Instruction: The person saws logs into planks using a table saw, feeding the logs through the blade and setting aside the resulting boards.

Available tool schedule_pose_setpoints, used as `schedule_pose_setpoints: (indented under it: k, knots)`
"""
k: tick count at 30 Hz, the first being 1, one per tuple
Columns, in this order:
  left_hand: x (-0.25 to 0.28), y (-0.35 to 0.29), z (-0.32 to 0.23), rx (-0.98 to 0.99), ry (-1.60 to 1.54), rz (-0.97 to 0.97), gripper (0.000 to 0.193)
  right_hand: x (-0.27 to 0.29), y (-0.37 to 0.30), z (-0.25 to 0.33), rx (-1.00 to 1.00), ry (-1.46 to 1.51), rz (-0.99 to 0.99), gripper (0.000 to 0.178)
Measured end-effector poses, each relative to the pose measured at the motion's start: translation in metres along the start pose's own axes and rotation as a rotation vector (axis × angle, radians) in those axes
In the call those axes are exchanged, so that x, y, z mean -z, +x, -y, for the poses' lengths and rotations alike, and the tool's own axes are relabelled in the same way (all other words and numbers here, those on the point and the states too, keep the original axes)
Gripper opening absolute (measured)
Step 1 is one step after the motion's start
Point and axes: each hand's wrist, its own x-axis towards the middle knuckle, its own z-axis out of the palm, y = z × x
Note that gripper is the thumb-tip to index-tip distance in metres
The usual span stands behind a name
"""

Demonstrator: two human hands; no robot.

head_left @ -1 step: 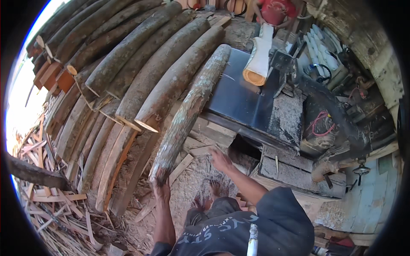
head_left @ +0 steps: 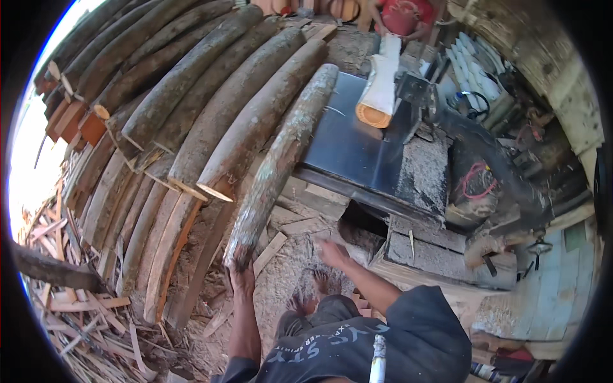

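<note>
My left hand (head_left: 241,279) is closed round the near end of a long, mottled grey-brown log (head_left: 281,163). The log slants away from me, its far end by the left edge of a dark metal saw table (head_left: 341,147). My right hand (head_left: 332,253) is held out over the dusty floor with nothing in it. Its fingers are apart, to the right of the log and clear of it. On the table rests a pale, flat-cut log (head_left: 381,86), its round end toward me. A co-worker in a red shirt (head_left: 403,16) stands at its far end, hands on it.
Several bark-covered logs (head_left: 236,108) are stacked at the left. Wood offcuts (head_left: 70,329) litter the lower left. A saw machine (head_left: 418,92) with a sawdust-covered ledge (head_left: 423,169) stands at the right. A dark opening (head_left: 361,226) lies below the table's near edge.
My right hand has dropped slightly nearer to me. My left hand stays on the log's near end. The whole view has shifted slightly.
</note>
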Motion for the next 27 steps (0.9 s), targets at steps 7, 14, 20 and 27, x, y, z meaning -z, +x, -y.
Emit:
schedule_pose_setpoints:
  k: [7,14,20,27]
  knots:
    - [-0.044,0.130,0.015,0.569,0.395,0.068,0.054,-0.163,-0.249,-0.103,-0.567,0.108,0.248,0.050]
    - [0.041,0.088,0.040,0.986,1.140,0.271,0.076,-0.293,-0.318,-0.072,-1.055,0.502,0.071,0.053]
    - [0.136,0.001,0.045,1.215,1.555,0.344,0.076,-0.370,-0.238,-0.083,-0.612,0.571,-0.249,0.056]
    - [0.130,0.001,0.055,1.216,1.388,0.297,0.068,-0.285,-0.208,-0.131,-0.884,0.544,-0.169,0.046]
